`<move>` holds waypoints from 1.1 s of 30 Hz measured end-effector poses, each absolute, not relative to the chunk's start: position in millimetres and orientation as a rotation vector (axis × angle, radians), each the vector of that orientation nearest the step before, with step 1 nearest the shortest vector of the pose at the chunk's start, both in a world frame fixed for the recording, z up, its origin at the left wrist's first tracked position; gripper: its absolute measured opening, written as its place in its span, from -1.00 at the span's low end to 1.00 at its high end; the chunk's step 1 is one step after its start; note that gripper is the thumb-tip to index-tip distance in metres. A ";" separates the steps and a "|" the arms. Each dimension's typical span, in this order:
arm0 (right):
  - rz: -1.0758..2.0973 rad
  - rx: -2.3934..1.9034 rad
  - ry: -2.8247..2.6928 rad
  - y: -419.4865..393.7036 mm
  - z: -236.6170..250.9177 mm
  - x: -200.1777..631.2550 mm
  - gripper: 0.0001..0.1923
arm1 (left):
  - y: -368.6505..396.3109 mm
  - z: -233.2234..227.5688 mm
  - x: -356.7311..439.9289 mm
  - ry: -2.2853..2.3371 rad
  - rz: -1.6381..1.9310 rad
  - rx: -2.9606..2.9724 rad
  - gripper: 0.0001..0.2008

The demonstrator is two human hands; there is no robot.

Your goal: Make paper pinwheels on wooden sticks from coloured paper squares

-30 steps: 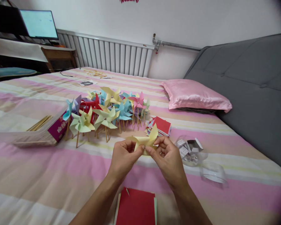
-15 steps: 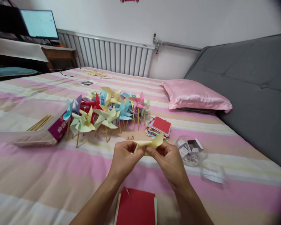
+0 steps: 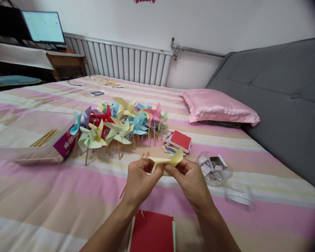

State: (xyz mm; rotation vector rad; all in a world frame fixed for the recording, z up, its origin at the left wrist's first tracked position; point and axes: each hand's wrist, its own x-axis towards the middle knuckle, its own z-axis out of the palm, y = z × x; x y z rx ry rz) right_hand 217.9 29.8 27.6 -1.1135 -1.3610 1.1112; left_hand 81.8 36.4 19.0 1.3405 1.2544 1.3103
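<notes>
A pale yellow paper pinwheel (image 3: pixel 165 161), its blades curled in toward the middle, is pinched between both hands above the bed. My left hand (image 3: pixel 141 178) is closed on its left side, thumb in front. On the other side, my right hand (image 3: pixel 187 178) grips it with thumb and fingers, and one curled blade sticks up beside it. The two thumb tips nearly meet at the paper's centre. Part of a thin wooden stick (image 3: pixel 122 191) shows beside my left wrist. Beneath my forearms lies a stack of paper sheets with red on top (image 3: pixel 153 231).
Several finished pinwheels (image 3: pixel 118 133) stand on sticks ahead. A clear plastic box (image 3: pixel 39 154) holding wooden sticks is at left. Small paper squares (image 3: pixel 181 140) are stacked beyond my hands. Right of them sit a clear container of small parts (image 3: pixel 214 171), its lid (image 3: pixel 238 194) and a pink pillow (image 3: pixel 220 105).
My left hand has shifted slightly, and the yellow paper has tilted a little between my fingers. More of the wooden stick by my left wrist shows.
</notes>
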 end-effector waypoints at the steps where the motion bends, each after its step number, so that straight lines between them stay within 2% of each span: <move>1: 1.110 -1.113 -1.362 30.0 27.8 218.1 -0.73 | 36.1 19.0 82.2 1.260 1.312 1.342 -0.81; 13: 1.174 -1.066 -1.313 30.8 28.5 217.8 -0.70 | 31.6 21.8 86.5 1.322 1.374 1.390 -0.82; 21: 1.194 -1.063 -1.288 31.3 29.6 218.9 -0.69 | 33.6 22.1 86.2 1.193 1.286 1.415 -0.85; 30: 0.686 -1.427 -1.550 34.5 25.6 224.1 -0.85 | 38.4 19.8 86.2 1.178 1.196 1.364 -0.89; 33: 0.632 -1.369 -1.591 35.8 27.0 225.2 -0.85 | 41.0 23.6 81.4 1.165 1.166 1.345 -0.88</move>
